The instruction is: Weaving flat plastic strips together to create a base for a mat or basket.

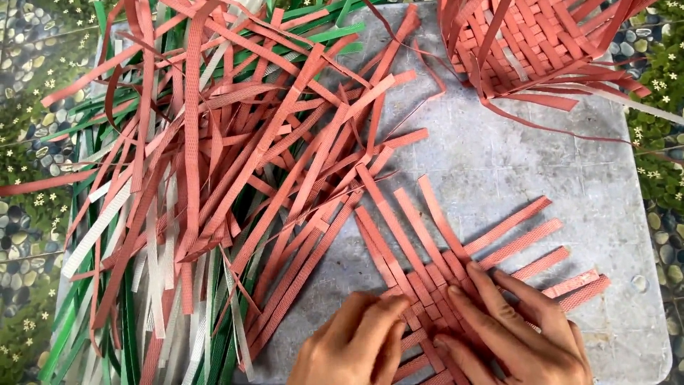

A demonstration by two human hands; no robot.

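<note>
I am seeing bare desk (513, 164) lying open between the woven mat (456, 285) under my hands and the half-made basket (534, 43) at the top right. The loose strip pile (199, 164) is crowding the whole left side, spilling against the mat's left edge. The mat's free strip ends are fanning out toward the desk's right edge.

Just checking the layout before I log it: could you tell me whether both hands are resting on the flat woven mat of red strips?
Yes, the left hand and right hand both press flat on the woven mat.
</note>
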